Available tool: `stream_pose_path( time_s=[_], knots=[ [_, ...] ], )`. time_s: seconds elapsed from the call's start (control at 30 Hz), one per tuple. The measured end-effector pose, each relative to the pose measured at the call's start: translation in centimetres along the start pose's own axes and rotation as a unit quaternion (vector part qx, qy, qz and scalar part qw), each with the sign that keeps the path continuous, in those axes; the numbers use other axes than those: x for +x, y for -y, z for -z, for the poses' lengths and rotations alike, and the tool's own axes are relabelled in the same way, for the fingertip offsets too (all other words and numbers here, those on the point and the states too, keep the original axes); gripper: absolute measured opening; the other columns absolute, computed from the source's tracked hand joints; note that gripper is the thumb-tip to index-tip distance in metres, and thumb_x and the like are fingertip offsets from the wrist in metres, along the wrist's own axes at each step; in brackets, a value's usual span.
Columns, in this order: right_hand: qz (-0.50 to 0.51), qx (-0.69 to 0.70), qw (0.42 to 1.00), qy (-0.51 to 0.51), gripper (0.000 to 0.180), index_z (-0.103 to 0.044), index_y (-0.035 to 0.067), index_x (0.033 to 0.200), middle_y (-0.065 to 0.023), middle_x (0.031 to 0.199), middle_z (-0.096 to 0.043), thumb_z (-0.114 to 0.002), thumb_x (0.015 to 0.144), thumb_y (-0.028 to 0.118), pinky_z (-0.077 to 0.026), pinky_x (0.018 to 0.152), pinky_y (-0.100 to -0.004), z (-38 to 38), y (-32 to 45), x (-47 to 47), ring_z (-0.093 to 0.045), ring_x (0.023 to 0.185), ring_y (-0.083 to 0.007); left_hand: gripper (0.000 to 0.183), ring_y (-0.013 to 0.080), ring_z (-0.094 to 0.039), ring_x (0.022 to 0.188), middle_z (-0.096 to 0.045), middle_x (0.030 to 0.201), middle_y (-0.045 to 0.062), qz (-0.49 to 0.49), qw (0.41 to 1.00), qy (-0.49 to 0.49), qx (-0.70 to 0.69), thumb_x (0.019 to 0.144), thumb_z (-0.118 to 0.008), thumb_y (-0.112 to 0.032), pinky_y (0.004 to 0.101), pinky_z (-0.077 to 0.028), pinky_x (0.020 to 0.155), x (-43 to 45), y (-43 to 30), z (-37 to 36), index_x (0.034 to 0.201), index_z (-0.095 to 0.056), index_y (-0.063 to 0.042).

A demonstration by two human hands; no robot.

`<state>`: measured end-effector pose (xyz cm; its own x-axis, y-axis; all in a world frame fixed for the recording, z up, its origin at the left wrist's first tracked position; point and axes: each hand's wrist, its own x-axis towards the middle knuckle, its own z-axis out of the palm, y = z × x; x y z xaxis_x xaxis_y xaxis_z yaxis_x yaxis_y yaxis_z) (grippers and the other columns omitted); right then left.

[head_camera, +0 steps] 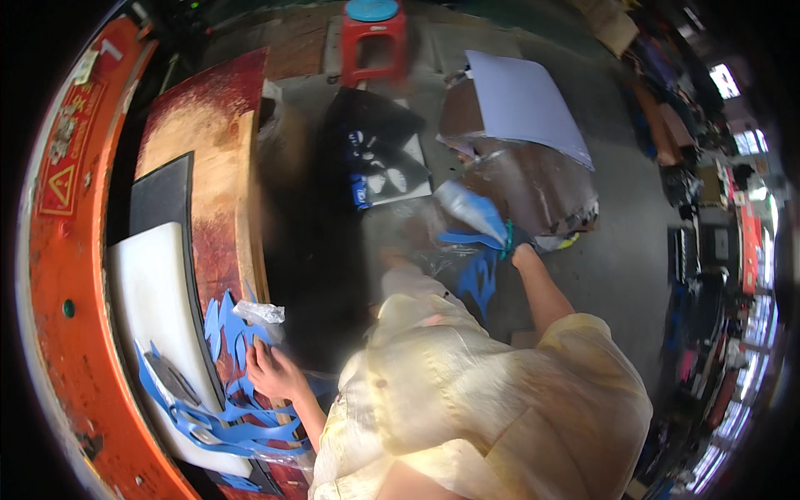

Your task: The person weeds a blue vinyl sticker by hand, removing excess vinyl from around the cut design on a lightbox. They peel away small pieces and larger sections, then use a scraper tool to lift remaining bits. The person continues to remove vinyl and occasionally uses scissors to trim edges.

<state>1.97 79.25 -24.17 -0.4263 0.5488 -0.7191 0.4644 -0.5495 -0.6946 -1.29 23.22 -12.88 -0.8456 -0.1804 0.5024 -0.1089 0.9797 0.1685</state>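
Observation:
My left hand [273, 373] is over the table's near edge, fingers bent and apart, at a tangle of cut blue sheet scraps [234, 328]. A crumpled clear plastic piece [261, 312] lies just above it. More blue scraps with openings [212, 432] spread over a white board [153, 281]. On the right, my right hand [520, 251] is dark and blurred, its fingers hidden; it grips a bunch of blue pieces [473, 209] with a green band [508, 239] round their near end. Further blue cut pieces [480, 278] hang below that hand.
An orange machine frame [69, 294] with warning signs runs along the left, beside the worn wooden table [219, 125]. A red stool [374, 53] with a blue top stands ahead. Brown sheets [531, 181] under a white sheet [525, 100], and dark printed packaging [387, 162], lie on the floor.

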Motion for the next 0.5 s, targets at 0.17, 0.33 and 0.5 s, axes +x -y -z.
stream_pose_path(
  time_s=[0.17, 0.33, 0.5],
  knots=[
    [-0.03, 0.015, 0.999, 0.028, 0.031, -0.062, 0.005, 0.113, -0.0064, 0.092, -0.066, -0.052, 0.096, 0.028, -0.051, 0.074, -0.0318, -0.5, 3.0, 4.6, -0.062, 0.082, -0.0177, 0.03, 0.0257, -0.06, 0.101, -0.064, 0.116, 0.002, 0.021, 0.999, -0.005, 0.042, 0.081, -0.066, -0.016, 0.0374, -0.046, 0.078, -0.3, 0.1, -0.4, 0.111, -0.068, -0.018],
    [0.055, -0.024, 0.989, 0.135, 0.04, -0.063, 0.003, 0.109, -0.0058, 0.1, -0.065, -0.048, 0.097, 0.038, -0.05, 0.074, -0.0329, -5.6, 10.5, 11.6, -0.061, 0.087, -0.0179, 0.03, 0.0264, -0.059, 0.102, -0.063, 0.116, 0.002, -0.001, 0.997, -0.038, 0.066, 0.082, -0.067, -0.017, 0.0386, -0.045, 0.081, 0.1, -0.7, -0.3, 0.112, -0.068, -0.018],
    [0.074, -0.075, 0.967, 0.233, 0.041, -0.063, 0.003, 0.106, -0.0056, 0.097, -0.064, -0.05, 0.096, 0.04, -0.049, 0.072, -0.0323, -13.0, 16.4, 14.8, -0.061, 0.084, -0.0171, 0.029, 0.0303, -0.059, 0.102, -0.064, 0.11, 0.008, 0.053, 0.998, -0.007, 0.041, 0.077, -0.067, -0.01, 0.0418, -0.046, 0.085, 0.6, -2.0, 0.5, 0.105, -0.069, -0.014]
  ],
)
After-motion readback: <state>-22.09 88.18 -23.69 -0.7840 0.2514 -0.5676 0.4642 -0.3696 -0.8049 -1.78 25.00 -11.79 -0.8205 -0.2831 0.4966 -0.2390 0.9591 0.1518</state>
